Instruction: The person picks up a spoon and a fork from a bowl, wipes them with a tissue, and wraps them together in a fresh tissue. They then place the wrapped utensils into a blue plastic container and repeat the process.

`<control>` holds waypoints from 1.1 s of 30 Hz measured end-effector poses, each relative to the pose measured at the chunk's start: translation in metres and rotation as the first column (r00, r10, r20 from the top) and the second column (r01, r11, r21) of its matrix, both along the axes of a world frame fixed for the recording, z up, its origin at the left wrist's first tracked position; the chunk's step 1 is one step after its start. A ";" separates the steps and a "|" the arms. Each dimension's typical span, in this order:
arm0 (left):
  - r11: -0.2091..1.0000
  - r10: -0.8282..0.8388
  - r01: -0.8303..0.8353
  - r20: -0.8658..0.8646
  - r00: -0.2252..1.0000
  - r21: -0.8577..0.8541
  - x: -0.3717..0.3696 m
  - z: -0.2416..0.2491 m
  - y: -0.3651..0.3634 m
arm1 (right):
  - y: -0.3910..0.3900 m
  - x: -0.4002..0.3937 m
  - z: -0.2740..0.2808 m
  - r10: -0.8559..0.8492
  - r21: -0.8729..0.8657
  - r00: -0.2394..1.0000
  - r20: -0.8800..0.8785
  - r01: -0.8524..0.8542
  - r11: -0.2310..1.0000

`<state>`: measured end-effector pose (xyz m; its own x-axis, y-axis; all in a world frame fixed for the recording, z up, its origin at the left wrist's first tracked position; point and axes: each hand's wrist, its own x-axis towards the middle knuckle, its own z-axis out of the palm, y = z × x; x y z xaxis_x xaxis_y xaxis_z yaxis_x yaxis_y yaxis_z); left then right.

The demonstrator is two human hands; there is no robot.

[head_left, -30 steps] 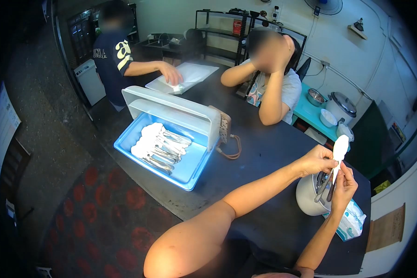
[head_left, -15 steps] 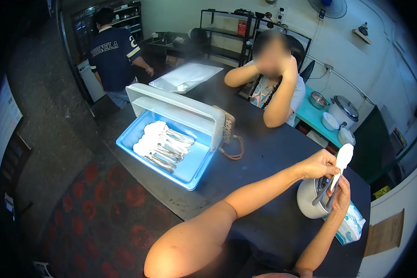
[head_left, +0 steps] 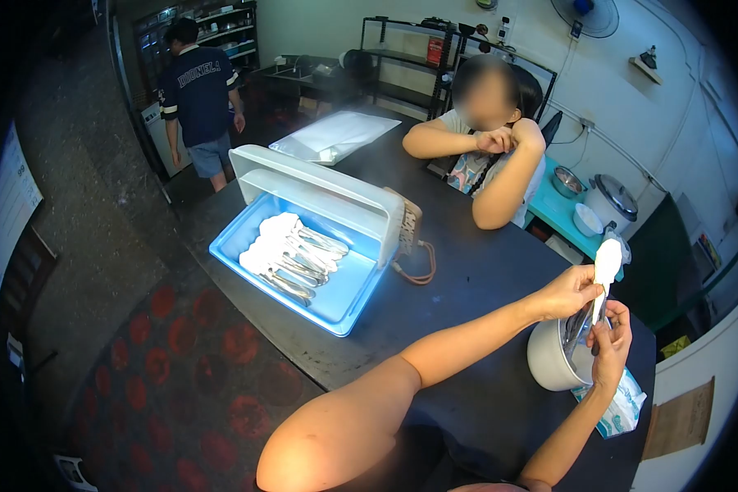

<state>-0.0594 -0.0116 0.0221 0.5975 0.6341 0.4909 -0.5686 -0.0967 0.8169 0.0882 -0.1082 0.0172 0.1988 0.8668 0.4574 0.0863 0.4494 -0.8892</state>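
Above a white pot point(head_left: 552, 361), both my hands close on one bundle of metal cutlery with white tissue point(head_left: 607, 261) wrapped round its upper end. My left hand point(head_left: 570, 293) pinches the tissue just below its wide top. Lower down, my right hand point(head_left: 612, 344) grips the handles, fingers closed. More metal cutlery point(head_left: 572, 330) leans inside the pot, partly hidden by my hands. A blue-and-white tissue pack point(head_left: 623, 407) lies beside the pot, under my right wrist. To the left, a blue bin point(head_left: 336, 316) holds several tissue-wrapped cutlery bundles point(head_left: 291, 254) lying side by side.
The bin's translucent lid point(head_left: 320, 193) stands raised along its far side. Behind it lie a woven item with a strap point(head_left: 410, 225) and a white plastic bag point(head_left: 336, 135) on the dark table point(head_left: 467, 262). A person point(head_left: 492, 156) sits opposite; another point(head_left: 201, 98) stands at the back left.
My right hand has moved slightly up along the handles, and the tissue-wrapped end has risen a little. The seated person has lowered one hand; the standing person has turned and shifted.
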 end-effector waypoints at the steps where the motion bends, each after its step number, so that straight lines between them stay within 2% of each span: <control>1: 1.000 0.019 -0.019 0.011 1.000 -0.007 0.001 0.000 0.000 | 0.001 0.003 -0.002 -0.017 -0.021 0.999 0.035 0.018 1.000; 5: 0.999 0.037 -0.037 0.006 0.999 0.001 0.000 0.001 0.002 | 0.003 0.004 -0.004 -0.064 -0.066 0.992 0.111 0.071 0.995; 7: 0.997 0.012 -0.007 0.063 0.998 -0.076 -0.001 0.003 0.000 | 0.005 -0.003 -0.004 -0.077 -0.071 0.990 0.116 0.085 0.994; 9: 0.997 0.024 -0.019 0.059 0.998 -0.080 -0.003 0.003 0.002 | 0.009 -0.022 -0.006 -0.332 0.249 0.897 0.294 0.263 0.932; 10: 0.996 0.033 -0.028 0.055 0.998 -0.085 -0.003 0.003 0.002 | 0.011 -0.028 -0.005 -0.400 0.370 0.838 0.371 0.262 0.891; 11: 0.996 0.034 -0.029 0.055 0.998 -0.085 -0.003 0.002 0.004 | 0.011 -0.028 -0.005 -0.399 0.370 0.839 0.371 0.261 0.892; 13: 0.996 0.048 -0.044 0.055 0.997 -0.081 -0.002 0.000 0.007 | 0.010 -0.028 -0.004 -0.535 0.447 0.683 0.498 0.326 0.833; 14: 0.996 0.049 -0.045 0.056 0.997 -0.083 -0.001 -0.002 0.007 | 0.009 -0.028 -0.003 -0.533 0.446 0.683 0.499 0.325 0.834; 16: 0.992 0.077 -0.075 0.024 0.997 -0.098 0.001 -0.001 0.005 | 0.006 -0.032 0.003 -0.767 0.691 0.319 0.557 0.335 0.641; 17: 0.993 0.072 -0.070 0.022 0.997 -0.100 0.002 -0.001 0.004 | 0.005 -0.035 0.006 -0.767 0.688 0.316 0.559 0.339 0.641; 20: 0.991 0.097 -0.096 0.008 0.995 -0.090 0.007 -0.004 0.000 | 0.007 -0.037 0.008 -0.739 0.678 0.428 0.520 0.319 0.662; 22: 0.985 0.173 -0.172 0.025 0.985 -0.023 0.008 -0.005 -0.001 | 0.005 -0.030 0.005 -0.735 0.667 0.418 0.535 0.325 0.670; 26: 0.987 0.158 -0.158 0.001 0.987 -0.022 0.008 -0.002 -0.007 | 0.006 -0.023 0.004 -0.751 0.695 0.398 0.526 0.308 0.650; 33: 0.961 0.264 -0.265 0.023 0.964 0.083 0.013 -0.006 -0.007 | 0.008 -0.018 0.002 -0.779 0.729 0.412 0.473 0.313 0.608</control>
